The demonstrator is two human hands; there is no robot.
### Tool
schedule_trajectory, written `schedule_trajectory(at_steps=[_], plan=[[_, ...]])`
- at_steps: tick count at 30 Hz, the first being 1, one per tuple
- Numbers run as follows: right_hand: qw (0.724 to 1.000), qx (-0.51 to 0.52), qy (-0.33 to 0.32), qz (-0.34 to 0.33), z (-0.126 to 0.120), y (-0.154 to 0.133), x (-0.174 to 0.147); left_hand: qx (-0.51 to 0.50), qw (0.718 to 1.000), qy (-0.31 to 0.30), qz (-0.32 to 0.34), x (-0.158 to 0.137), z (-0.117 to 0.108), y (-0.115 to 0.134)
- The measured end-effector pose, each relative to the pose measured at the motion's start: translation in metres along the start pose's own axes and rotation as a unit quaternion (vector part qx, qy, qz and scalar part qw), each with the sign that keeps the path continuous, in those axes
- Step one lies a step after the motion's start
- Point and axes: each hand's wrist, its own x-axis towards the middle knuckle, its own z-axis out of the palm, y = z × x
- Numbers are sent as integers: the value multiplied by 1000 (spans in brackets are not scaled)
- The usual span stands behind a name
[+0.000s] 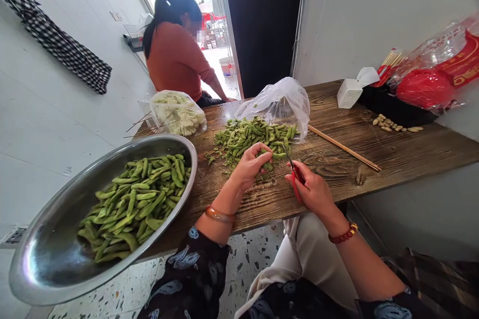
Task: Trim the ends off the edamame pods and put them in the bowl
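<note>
Between the fingertips of my left hand (pixel 251 165) is a green edamame pod (pixel 278 155), its far end pointing at the scissors. My right hand (pixel 313 187) is closed around red-handled scissors (pixel 295 175), whose blades reach up beside the pod's tip. Just beyond both hands lies a heap of edamame pods (pixel 250 135) on the wooden table (pixel 337 134), with trimmings scattered about it. To the left, a large steel basin (pixel 56 204) tilts toward me and holds many more pods.
Behind the heap sits a clear plastic bag (pixel 288 97); another bag (pixel 177 112) holds pale florets. Chopsticks (pixel 344 148) lie on the right, near peanuts (pixel 392 123), a white tissue pack (pixel 350 92) and red packaging (pixel 426 88). A person in an orange top (pixel 172 62) sits across the table.
</note>
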Motion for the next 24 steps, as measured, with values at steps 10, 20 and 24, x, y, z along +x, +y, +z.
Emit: schedule_trajectory(at_steps=[10, 20, 24], plan=[[999, 23, 39, 14, 4, 8, 2, -82, 992, 93, 32, 11, -13, -3], [999, 13, 43, 14, 2, 5, 3, 25, 979, 169, 110, -4, -8, 32], [999, -9, 46, 6, 2, 5, 2, 218, 933, 220, 181, -27, -14, 75]])
